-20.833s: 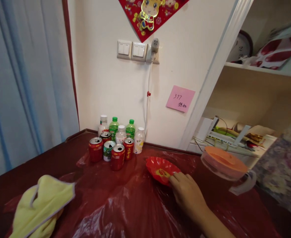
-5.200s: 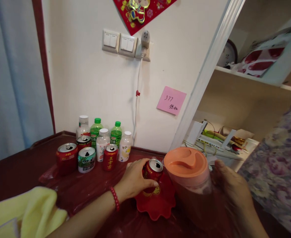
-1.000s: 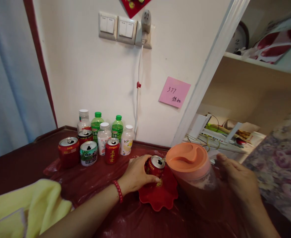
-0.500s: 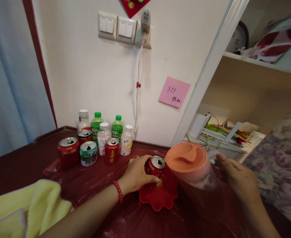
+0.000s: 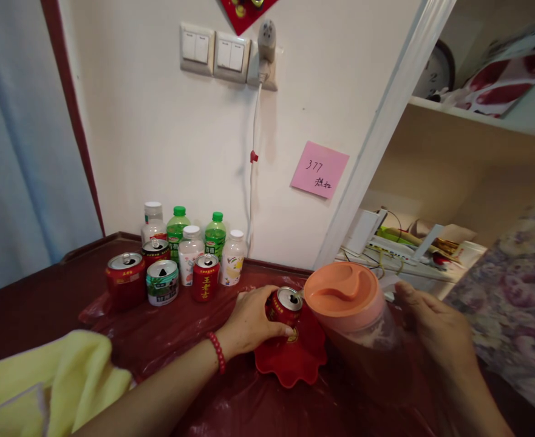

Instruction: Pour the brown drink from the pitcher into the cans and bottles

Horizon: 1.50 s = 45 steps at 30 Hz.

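My left hand [image 5: 253, 318], with a red bead bracelet at the wrist, is wrapped round an opened red can [image 5: 287, 306]. This can stands upright on a red scalloped dish [image 5: 289, 364]. My right hand [image 5: 435, 321] grips the handle of a clear pitcher [image 5: 367, 346] with an orange lid [image 5: 342, 291]. The pitcher leans left, its lid edge beside the can's top, and brownish liquid shows inside. Whether any liquid passes into the can is too small to tell.
Cans, including a red one [image 5: 206, 278] and a green-and-white one [image 5: 162, 283], stand left of my left hand. Several bottles [image 5: 233, 258] are near the wall. A yellow towel [image 5: 76, 376] lies front left. A shelf [image 5: 431, 270] is at right.
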{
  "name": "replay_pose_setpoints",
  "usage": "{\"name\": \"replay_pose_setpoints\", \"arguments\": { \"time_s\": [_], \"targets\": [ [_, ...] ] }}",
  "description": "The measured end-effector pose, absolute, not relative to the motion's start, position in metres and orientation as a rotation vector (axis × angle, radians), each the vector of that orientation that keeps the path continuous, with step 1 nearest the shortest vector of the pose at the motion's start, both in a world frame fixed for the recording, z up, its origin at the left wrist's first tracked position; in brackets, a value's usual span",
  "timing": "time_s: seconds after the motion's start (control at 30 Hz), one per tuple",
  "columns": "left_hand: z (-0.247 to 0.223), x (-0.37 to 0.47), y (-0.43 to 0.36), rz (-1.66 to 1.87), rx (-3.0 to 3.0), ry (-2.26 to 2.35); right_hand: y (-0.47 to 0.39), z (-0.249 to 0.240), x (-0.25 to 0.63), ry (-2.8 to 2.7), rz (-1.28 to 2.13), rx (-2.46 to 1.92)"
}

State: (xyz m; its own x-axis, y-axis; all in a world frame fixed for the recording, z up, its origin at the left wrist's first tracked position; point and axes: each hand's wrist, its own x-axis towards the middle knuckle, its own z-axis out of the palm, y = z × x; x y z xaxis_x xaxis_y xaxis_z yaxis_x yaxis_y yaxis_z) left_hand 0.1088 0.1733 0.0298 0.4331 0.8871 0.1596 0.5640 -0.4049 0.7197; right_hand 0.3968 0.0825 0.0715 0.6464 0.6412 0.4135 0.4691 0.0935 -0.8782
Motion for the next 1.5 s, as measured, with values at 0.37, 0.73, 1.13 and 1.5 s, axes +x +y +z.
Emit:
{"name": "replay_pose_setpoints", "arguments": {
  "time_s": [0.37,0.73,1.13,1.5],
  "targets": [
    [0.0264,0.1097,0.1746,0.728,2.1,1.21,0.083,0.071,0.395,-0.896,0.242,-1.52],
    [0.026,0.1102,0.1737,0.736,2.091,1.208,0.0814,0.075,0.3922,-0.913,0.222,-1.536],
    [0.0255,0.1091,0.1742,0.741,2.075,1.216,0.0823,0.074,0.3926,-0.898,0.204,-1.541],
    [0.0253,0.1101,0.1737,0.743,2.079,1.218,0.0829,0.0728,0.3934,-0.901,0.22,-1.525]
  ]
}}
